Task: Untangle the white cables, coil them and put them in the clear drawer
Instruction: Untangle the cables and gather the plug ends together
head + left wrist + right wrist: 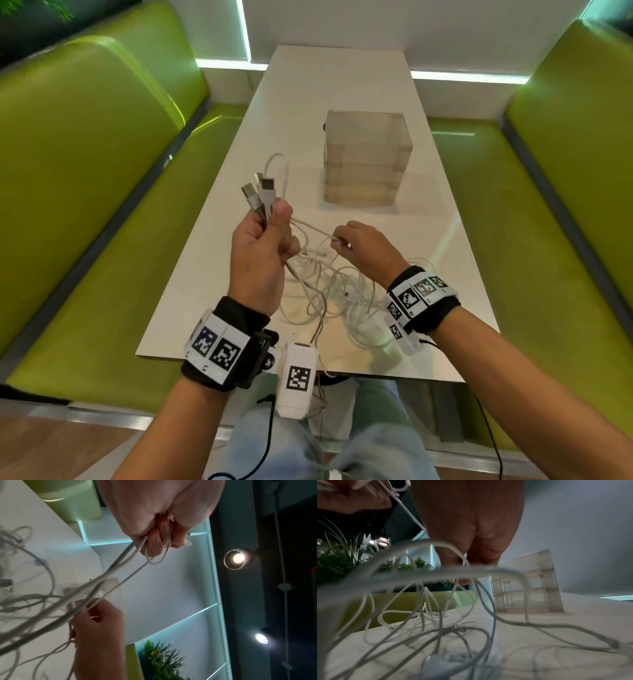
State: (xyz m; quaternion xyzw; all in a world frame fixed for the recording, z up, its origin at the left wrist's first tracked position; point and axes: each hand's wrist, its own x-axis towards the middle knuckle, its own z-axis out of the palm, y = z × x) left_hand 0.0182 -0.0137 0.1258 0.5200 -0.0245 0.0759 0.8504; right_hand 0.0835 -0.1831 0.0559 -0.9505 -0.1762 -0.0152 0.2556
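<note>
A tangle of white cables [329,291] lies on the white table [342,102] near its front edge. My left hand [263,240] is raised above it and grips a bunch of cable ends, with their USB plugs [261,192] sticking up past my thumb. My right hand [363,248] is lower, to the right, and pinches one strand that runs taut from the left hand. The left wrist view shows the left hand [161,520] curled round the cables [120,566] and the right hand [96,626] below. The clear drawer unit [366,161] stands shut behind the tangle.
Green padded benches [85,171] flank the table on both sides. A white wall with lit strips [469,77] closes the far end. In the right wrist view loops of cable [453,622] spread across the table in front of the drawer unit [529,585].
</note>
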